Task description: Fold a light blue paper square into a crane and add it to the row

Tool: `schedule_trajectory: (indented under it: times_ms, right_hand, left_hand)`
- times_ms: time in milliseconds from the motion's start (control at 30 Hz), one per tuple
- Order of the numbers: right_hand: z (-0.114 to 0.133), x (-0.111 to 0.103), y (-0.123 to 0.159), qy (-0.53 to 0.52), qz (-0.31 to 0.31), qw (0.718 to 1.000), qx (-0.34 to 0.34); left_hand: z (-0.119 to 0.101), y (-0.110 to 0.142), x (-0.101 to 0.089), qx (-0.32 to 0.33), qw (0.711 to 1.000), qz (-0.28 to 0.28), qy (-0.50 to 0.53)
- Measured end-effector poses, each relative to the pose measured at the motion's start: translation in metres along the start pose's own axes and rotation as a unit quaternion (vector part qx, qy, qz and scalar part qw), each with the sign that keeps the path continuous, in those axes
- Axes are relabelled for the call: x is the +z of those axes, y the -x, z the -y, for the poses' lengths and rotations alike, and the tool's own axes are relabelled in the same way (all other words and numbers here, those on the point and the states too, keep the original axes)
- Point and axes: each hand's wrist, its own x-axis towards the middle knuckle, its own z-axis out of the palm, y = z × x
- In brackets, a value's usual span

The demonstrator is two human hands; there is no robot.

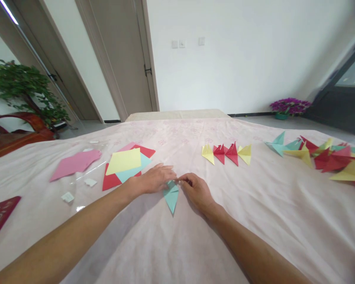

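A light teal piece of folded paper, shaped like a narrow kite with its point toward me, lies on the cloth between my hands. My left hand reaches over its upper left part, fingers bent across the top and thumb low against the paper. From the right, my right hand pinches at the paper's upper right edge with thumb and index finger, the other fingers curled in. The top of the folded paper is hidden under my fingers.
Yellow, teal and red paper sheets lie left of my hands, with pink sheets farther left. Red and yellow folded cranes stand in a row ahead; more folded cranes are heaped at right. A dark red item lies at the left edge.
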Motion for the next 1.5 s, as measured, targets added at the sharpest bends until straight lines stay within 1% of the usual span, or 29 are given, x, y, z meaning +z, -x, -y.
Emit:
schedule_trajectory:
  times_ms: [100,167,300,367,433,533,600,667,700,800,833,933,1033,1133,1267,1400,1500]
  right_hand:
    - [-0.001,-0.001,-0.001,-0.009,-0.011,1.000,0.005]
    - [-0.002,-0.001,-0.002,-0.016,-0.020,1.000,0.012]
    - [-0.004,0.000,-0.002,-0.033,-0.032,0.999,0.028]
    - [-0.005,-0.002,-0.002,-0.043,-0.035,0.998,0.032]
    - [-0.005,-0.004,-0.001,-0.052,-0.035,0.997,0.035]
    - [-0.003,-0.009,0.004,-0.072,-0.023,0.997,0.022]
    - [-0.002,-0.010,0.007,-0.090,0.004,0.996,-0.025]
    - [0.001,-0.009,0.009,-0.096,0.026,0.991,-0.087]
    - [0.003,-0.008,0.010,-0.094,0.028,0.988,-0.118]
    - [0.009,-0.005,0.011,-0.079,0.006,0.980,-0.182]
    - [0.010,-0.005,0.011,-0.076,0.002,0.977,-0.197]
    - [0.012,-0.007,0.011,-0.060,0.006,0.969,-0.239]
    - [0.009,-0.009,0.010,-0.006,0.005,0.962,-0.274]
    - [0.005,-0.010,0.007,0.097,0.008,0.954,-0.282]
    - [0.006,-0.010,0.005,0.235,0.052,0.922,-0.303]
    - [0.012,-0.009,0.008,0.309,0.100,0.890,-0.319]
    - [0.015,-0.008,0.010,0.324,0.120,0.888,-0.304]
  left_hand:
    - [0.003,-0.005,-0.008,-0.013,1.000,0.014,0.016]
    - [0.006,-0.007,-0.011,-0.016,0.999,0.016,0.024]
    - [0.015,-0.004,-0.009,-0.042,0.997,0.016,0.059]
    - [0.017,0.001,-0.007,-0.062,0.995,-0.001,0.084]
    - [0.016,0.009,-0.007,-0.092,0.989,-0.044,0.108]
    - [0.006,0.022,-0.003,-0.159,0.966,-0.150,0.138]
    - [-0.005,0.029,0.004,-0.200,0.943,-0.216,0.154]
    - [-0.017,0.031,0.016,-0.222,0.919,-0.273,0.178]
    - [-0.022,0.030,0.023,-0.219,0.890,-0.326,0.231]
    - [-0.034,0.024,0.039,-0.208,0.863,-0.377,0.265]
    - [-0.037,0.021,0.043,-0.201,0.860,-0.384,0.269]
    - [-0.041,0.014,0.046,-0.176,0.864,-0.403,0.247]
    - [-0.045,0.014,0.043,-0.147,0.878,-0.426,0.163]
    - [-0.049,0.021,0.040,-0.118,0.900,-0.415,0.060]
    - [-0.052,0.027,0.043,-0.115,0.929,-0.349,-0.035]
    - [-0.054,0.029,0.048,-0.122,0.946,-0.287,-0.082]
    - [-0.058,0.031,0.050,-0.133,0.955,-0.252,-0.079]
